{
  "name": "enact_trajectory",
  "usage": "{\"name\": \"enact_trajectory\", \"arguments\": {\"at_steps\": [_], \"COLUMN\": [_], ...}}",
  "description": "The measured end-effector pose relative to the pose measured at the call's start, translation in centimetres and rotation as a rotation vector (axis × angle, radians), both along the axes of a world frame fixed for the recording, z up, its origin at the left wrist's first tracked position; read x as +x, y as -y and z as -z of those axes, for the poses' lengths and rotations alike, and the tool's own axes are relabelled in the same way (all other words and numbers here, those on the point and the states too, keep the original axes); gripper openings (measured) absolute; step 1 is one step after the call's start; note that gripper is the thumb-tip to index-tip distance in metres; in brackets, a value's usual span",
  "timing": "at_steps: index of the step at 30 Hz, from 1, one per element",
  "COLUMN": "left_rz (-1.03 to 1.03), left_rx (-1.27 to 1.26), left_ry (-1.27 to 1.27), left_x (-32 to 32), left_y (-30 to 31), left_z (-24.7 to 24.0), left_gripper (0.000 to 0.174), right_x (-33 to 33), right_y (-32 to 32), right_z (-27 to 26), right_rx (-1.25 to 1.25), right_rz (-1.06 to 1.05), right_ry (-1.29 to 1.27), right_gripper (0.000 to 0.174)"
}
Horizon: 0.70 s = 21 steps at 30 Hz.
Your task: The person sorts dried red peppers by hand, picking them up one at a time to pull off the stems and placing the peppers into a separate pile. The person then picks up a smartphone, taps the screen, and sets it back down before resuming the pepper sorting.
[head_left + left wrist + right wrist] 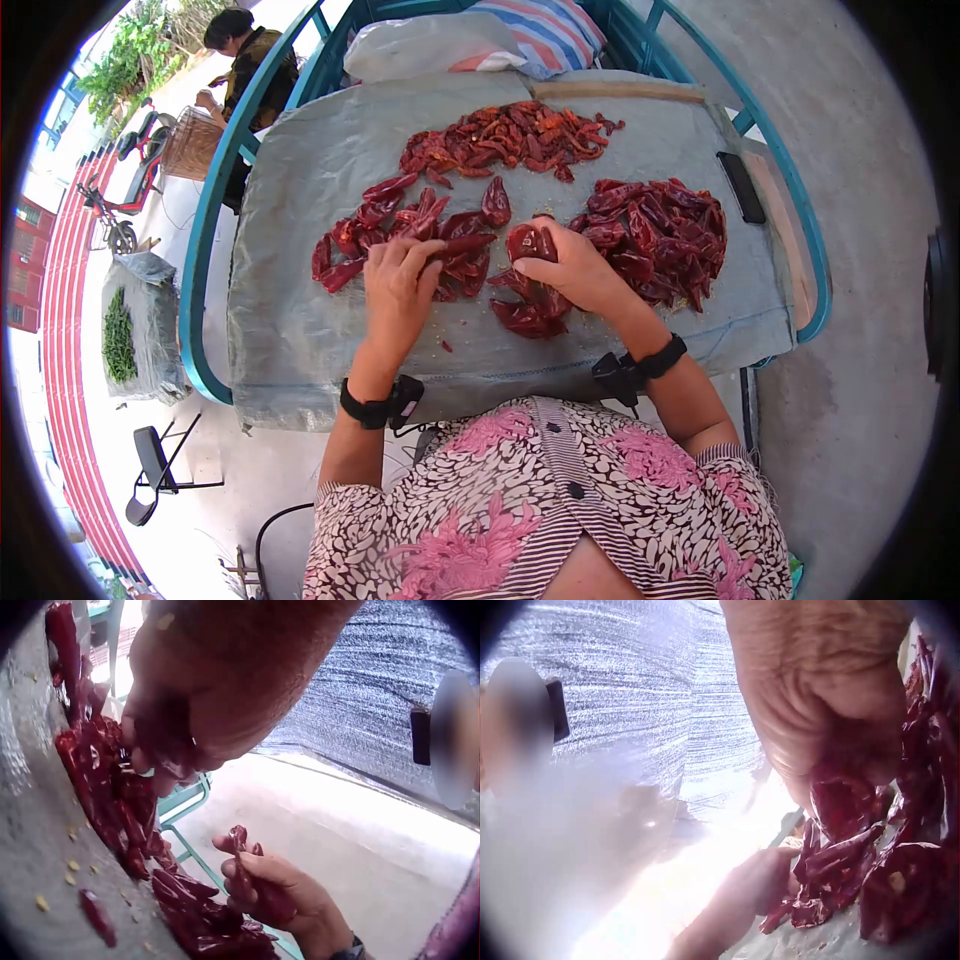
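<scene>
My right hand [572, 268] grips dark red dried chili peppers [530, 243] in curled fingers, raised over a few loose chilies [528, 316] on the sheet. The left wrist view also shows these peppers in the right hand [274, 889]. At the left pile of dried chilies [340, 245], my left hand [398, 285] pinches a long dried chili [467, 243] between thumb and fingers. Its palm side is shadowed in the left wrist view.
A grey sheet [290, 190] covers the cart bed inside a teal rail [205, 230]. Larger chilies form a right-hand pile [660, 240]; smaller, redder ones lie in a back pile [510, 138]. A phone [740, 187] lies at right. A person [255, 65] is beyond the rail.
</scene>
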<state>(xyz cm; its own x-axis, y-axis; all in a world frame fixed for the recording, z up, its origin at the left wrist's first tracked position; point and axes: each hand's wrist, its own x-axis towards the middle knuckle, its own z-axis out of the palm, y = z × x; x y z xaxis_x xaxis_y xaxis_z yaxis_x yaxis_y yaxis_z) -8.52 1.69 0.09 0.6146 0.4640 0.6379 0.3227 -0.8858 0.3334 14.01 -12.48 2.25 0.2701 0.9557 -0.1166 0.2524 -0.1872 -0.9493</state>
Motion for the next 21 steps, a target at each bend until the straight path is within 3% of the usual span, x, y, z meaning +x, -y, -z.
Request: {"name": "enact_trajectory", "arguments": {"at_steps": [6, 8, 11, 13, 16, 18, 21], "left_rz": [0.23, 0.307, 0.304, 0.184, -0.006, -0.128, -0.187], "left_rx": [-0.374, -0.439, -0.625, -0.519, -0.569, -0.54, -0.127], "left_ry": [0.011, 0.027, 0.093, 0.106, 0.039, -0.031, 0.103], "left_x": [2.6, 3.5, 3.7, 3.1, 1.0, 0.2, 0.4], "left_y": [2.6, 2.9, 2.7, 2.5, 1.3, 0.5, 0.4], "left_z": [-1.8, -1.7, -1.3, -2.0, -2.4, -2.6, -3.2], "left_gripper": [0.032, 0.033, 0.026, 0.022, 0.027, 0.03, 0.036], "right_x": [-1.0, -1.6, -1.4, -0.7, 0.8, 1.5, 1.9], "right_y": [-0.3, -0.1, 0.4, 1.0, 1.3, 1.3, 1.4], "right_z": [-0.2, -1.8, -1.8, -1.4, -2.3, -2.0, -1.9], "right_rx": [0.103, 0.043, 0.082, 0.145, 0.01, 0.19, 0.312], "right_rz": [-0.061, -0.126, -0.09, -0.007, 0.233, 0.306, 0.391], "right_ry": [0.097, 0.257, 0.298, 0.251, 0.159, 0.222, 0.259], "right_gripper": [0.04, 0.039, 0.034, 0.031, 0.035, 0.041, 0.045]}}
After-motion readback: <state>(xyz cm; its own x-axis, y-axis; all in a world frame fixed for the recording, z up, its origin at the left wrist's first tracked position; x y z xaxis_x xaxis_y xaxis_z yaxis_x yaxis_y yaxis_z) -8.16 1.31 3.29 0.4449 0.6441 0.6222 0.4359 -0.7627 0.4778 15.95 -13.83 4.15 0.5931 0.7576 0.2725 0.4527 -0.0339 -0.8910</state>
